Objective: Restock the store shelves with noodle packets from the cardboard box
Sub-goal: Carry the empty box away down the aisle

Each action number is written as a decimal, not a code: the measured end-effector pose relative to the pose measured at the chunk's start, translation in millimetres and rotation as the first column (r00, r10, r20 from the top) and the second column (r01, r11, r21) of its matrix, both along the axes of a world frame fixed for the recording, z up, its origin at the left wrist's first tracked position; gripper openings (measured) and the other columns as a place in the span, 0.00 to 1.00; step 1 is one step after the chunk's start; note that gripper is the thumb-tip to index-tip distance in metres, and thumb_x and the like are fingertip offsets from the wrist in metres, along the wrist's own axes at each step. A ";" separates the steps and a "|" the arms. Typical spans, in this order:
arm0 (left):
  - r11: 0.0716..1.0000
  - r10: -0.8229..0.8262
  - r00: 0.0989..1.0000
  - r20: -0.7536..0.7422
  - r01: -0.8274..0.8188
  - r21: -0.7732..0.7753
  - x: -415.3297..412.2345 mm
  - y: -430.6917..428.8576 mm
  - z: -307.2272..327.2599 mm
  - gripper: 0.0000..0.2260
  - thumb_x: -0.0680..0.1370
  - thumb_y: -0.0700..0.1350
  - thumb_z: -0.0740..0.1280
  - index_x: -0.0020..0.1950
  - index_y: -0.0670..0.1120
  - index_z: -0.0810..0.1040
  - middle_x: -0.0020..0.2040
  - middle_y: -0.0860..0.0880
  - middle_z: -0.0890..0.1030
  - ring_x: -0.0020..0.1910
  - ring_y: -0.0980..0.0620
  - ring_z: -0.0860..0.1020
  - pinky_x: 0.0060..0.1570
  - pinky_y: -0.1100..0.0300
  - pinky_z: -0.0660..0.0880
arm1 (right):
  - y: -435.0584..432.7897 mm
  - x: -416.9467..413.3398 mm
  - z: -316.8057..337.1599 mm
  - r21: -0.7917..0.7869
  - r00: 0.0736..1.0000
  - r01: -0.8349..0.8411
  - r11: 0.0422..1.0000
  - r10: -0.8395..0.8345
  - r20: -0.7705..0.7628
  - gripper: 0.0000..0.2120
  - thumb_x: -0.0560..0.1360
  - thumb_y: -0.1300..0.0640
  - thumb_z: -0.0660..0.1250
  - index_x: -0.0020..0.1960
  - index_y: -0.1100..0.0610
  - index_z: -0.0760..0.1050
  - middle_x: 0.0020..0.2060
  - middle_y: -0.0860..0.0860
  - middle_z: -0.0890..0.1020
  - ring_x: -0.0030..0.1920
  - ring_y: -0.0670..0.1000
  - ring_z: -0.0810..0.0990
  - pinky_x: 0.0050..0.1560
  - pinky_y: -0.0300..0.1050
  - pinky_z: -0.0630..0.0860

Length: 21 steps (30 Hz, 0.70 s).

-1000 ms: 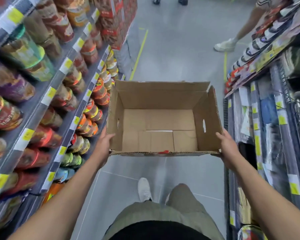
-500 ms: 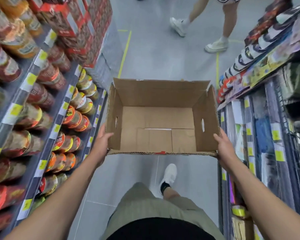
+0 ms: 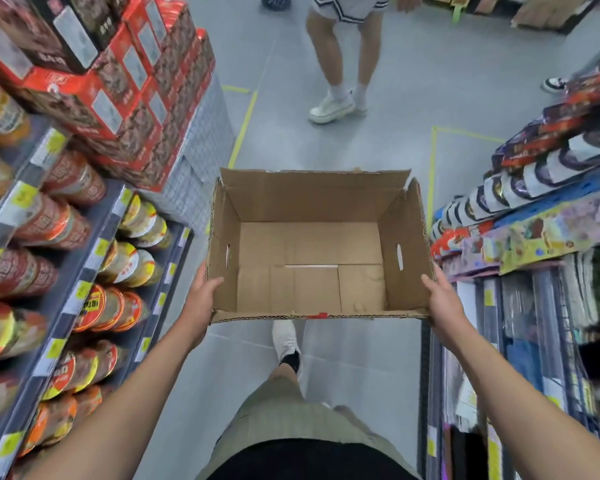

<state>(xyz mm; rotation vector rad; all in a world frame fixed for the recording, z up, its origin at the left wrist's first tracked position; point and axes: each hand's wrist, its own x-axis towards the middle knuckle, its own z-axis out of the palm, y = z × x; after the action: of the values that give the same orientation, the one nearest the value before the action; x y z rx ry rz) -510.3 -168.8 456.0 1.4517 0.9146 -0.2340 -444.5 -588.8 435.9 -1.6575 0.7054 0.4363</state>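
Observation:
An open cardboard box (image 3: 312, 202) is carried in front of me at waist height; nothing lies inside it. My left hand (image 3: 201, 296) grips the box's near left corner, thumb over the rim. My right hand (image 3: 442, 299) grips the near right corner the same way. Noodle cups (image 3: 132, 265) with red, orange and yellow lids fill the shelves (image 3: 94, 251) on my left. No loose noodle packets show in the box.
Stacked red cartons (image 3: 125, 98) stand at the left shelf's end. Shelves of flat packets (image 3: 534, 202) line the right. A person in white shoes (image 3: 333, 105) stands in the grey aisle just ahead. Yellow tape lines mark the floor.
I have walked forward along the aisle with the box held the same way. The shelf end and the standing person are closer now.

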 end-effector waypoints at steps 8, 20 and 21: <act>0.994 -0.058 0.996 -0.062 0.051 -0.097 138.4 23.7 -16.3 0.30 0.76 0.67 0.61 0.78 0.63 0.63 0.75 0.60 0.69 0.74 0.53 0.68 0.73 0.41 0.64 | 12.4 138.6 4.6 -0.068 1.000 0.001 0.998 -0.002 -0.009 0.27 0.78 0.50 0.62 0.76 0.43 0.65 0.72 0.44 0.71 0.73 0.48 0.68 0.76 0.56 0.63; 0.952 0.249 0.957 -0.151 -0.270 -0.144 273.2 10.1 -42.6 0.29 0.77 0.71 0.55 0.75 0.61 0.69 0.71 0.56 0.76 0.69 0.52 0.75 0.68 0.42 0.72 | 41.2 369.4 4.7 -0.214 0.929 -0.367 0.905 0.368 -0.036 0.24 0.85 0.58 0.55 0.80 0.53 0.57 0.78 0.49 0.62 0.78 0.51 0.61 0.75 0.45 0.55; 0.940 0.292 0.941 -0.168 -0.315 -0.131 278.6 6.8 -46.7 0.30 0.76 0.72 0.56 0.76 0.62 0.69 0.73 0.56 0.74 0.70 0.51 0.74 0.70 0.41 0.70 | 47.4 393.8 3.5 -0.212 0.913 -0.405 0.890 0.405 -0.044 0.24 0.85 0.58 0.56 0.80 0.54 0.58 0.77 0.49 0.64 0.77 0.51 0.61 0.75 0.44 0.56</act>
<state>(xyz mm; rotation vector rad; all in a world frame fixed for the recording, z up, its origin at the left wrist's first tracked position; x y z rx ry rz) -231.8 -162.1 409.3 1.1407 1.2003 -0.1780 -50.7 -541.4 439.5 -2.0221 0.4098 0.6733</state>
